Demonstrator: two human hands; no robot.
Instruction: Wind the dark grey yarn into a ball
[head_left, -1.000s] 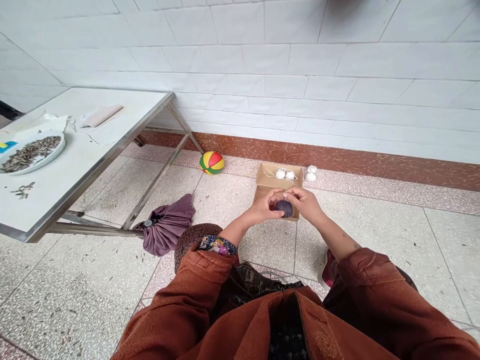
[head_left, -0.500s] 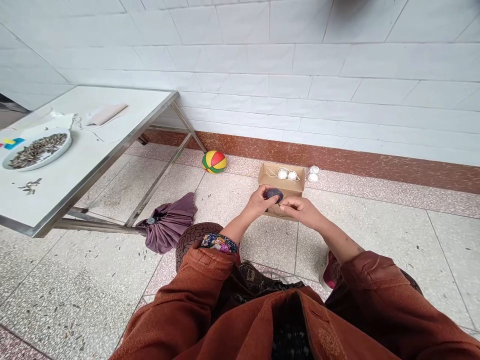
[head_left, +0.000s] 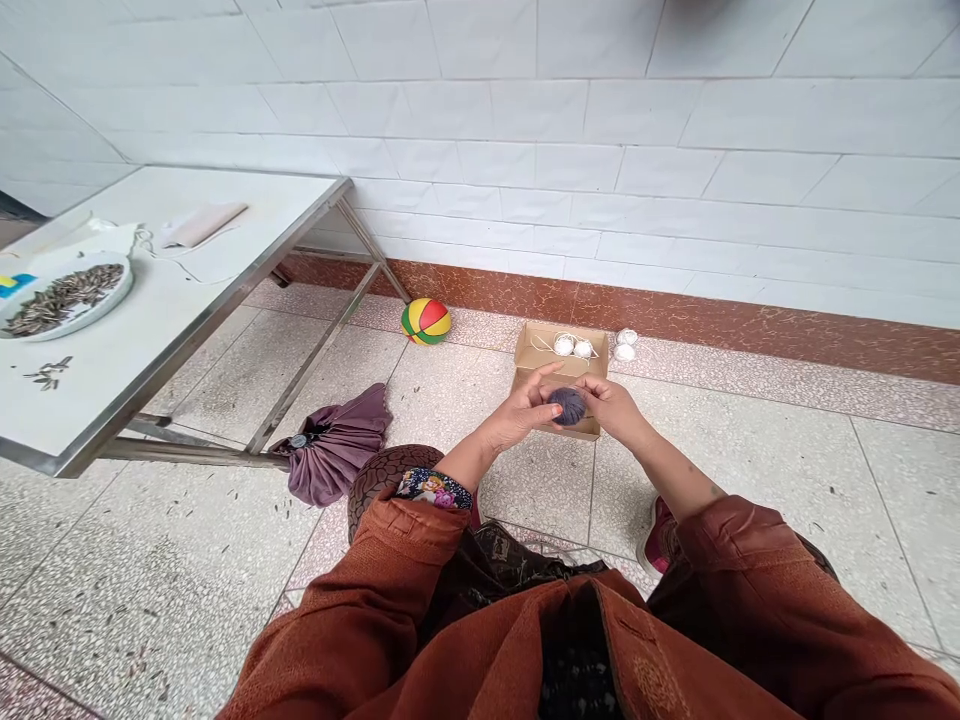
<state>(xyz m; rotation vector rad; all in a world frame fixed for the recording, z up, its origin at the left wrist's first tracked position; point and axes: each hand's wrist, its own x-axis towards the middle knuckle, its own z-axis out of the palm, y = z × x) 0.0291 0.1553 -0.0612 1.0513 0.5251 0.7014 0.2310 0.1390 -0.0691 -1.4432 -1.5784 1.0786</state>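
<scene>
My sleeves (head_left: 375, 575) are rust-brown, my left cuff (head_left: 433, 487) floral on dark. The yarn ball (head_left: 568, 407) at my twelve o'clock is greyish purple; at eleven, the panelled ball (head_left: 425, 321) shows red, yellow, green.

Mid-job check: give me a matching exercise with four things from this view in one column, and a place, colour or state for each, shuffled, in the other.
1. Dark yarn
2. Box
3. Ball
4. Dish

A. Red, yellow and green
B. On the table
C. Between the left hand and right hand
D. Open, with white yarn inside

Pairs: 1-C, 2-D, 3-A, 4-B
</scene>
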